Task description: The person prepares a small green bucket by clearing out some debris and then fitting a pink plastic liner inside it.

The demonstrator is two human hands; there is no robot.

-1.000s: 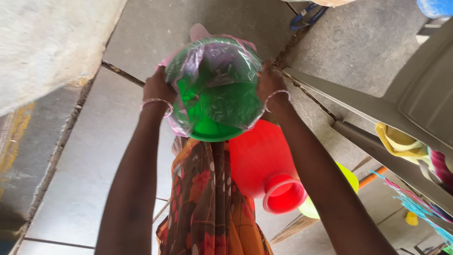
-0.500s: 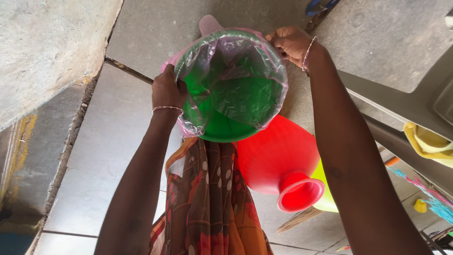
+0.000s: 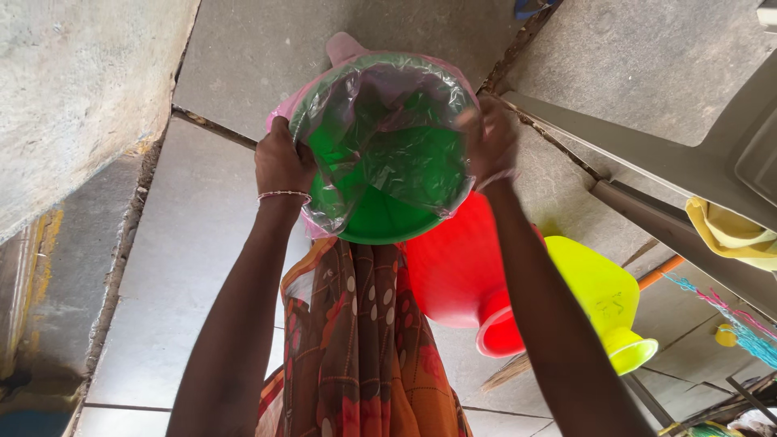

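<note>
Stone floor (image 3: 194,243); both hands, left hand (image 3: 282,166), right hand (image 3: 488,142), closed on plastic-covered green basin (image 3: 388,170).

A clear plastic bag (image 3: 388,146) — thin, crinkled, faintly pink at its edges — wraps the round green basin (image 3: 380,214), held up at the frame's upper middle. No labels, signs or screens show.

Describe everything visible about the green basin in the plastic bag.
The green basin is round, glossy plastic, with its open side facing the camera. A thin clear plastic bag, crinkled and pink-tinged at the edges, covers most of it; the lower rim is bare. A pink piece sticks out behind the top. The left hand grips its left edge and the right hand, blurred, grips the right edge. It is held up over the stone floor, overlapping the red pot behind it.
</note>
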